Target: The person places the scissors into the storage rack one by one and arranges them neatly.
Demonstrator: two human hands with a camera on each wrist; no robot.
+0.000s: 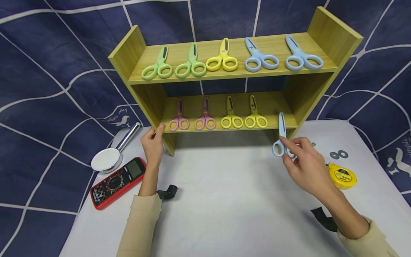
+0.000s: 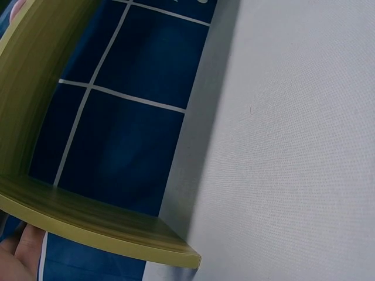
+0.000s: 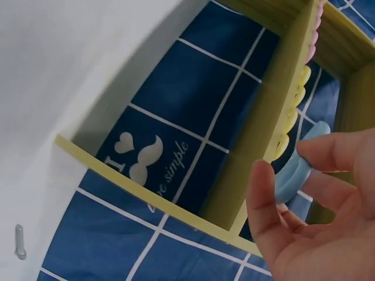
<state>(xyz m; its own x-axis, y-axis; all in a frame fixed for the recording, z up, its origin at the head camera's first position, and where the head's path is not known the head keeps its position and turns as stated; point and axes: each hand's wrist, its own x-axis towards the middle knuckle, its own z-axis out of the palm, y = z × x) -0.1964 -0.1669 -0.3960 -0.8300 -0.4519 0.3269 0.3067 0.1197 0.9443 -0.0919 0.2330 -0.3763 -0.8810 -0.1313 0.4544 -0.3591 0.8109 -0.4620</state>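
My right hand (image 1: pixel 305 164) pinches a pair of blue scissors (image 1: pixel 282 125) by the handles, at the right end of the lower shelf (image 1: pixel 199 97). In the right wrist view thumb and fingers close on the blue handle (image 3: pixel 293 175). My left hand (image 1: pixel 153 144) grips the left side panel of the wooden rack (image 1: pixel 149 103); the left wrist view shows only some fingers (image 2: pixel 29 249) behind that panel. Two pink scissors (image 1: pixel 205 116) and two yellow scissors (image 1: pixel 253 114) lie on the lower shelf. The upper shelf carries green scissors (image 1: pixel 191 64), yellow scissors (image 1: pixel 223 59) and blue scissors (image 1: pixel 298 57).
On the left of the white table (image 1: pixel 224 200) lie a shower head (image 1: pixel 107 159) and a red multimeter (image 1: pixel 118 182). A yellow tape measure (image 1: pixel 341 176) and grey washers (image 1: pixel 343 154) lie on the right. Blue checked cloth (image 1: pixel 41 142) hangs behind.
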